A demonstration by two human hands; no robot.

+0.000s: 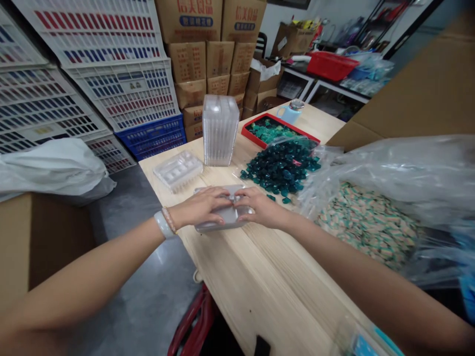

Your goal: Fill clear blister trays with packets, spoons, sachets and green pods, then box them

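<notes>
Clear plastic box point(230, 215): we spread left hand point(204, 203), right hand point(262, 207) over it, likely for steadiness; teal pieces point(284, 168) two o'clock, within reach.

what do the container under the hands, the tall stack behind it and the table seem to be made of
Container: likely thin plastic, smooth and slightly glossy; it is translucent with a soft sheen.
Tall stack: probably clear plastic, shiny; light passes through its layered, ridged sides.
Table: pale wood, or a wood-look laminate, smooth; long grain lines show.
</notes>
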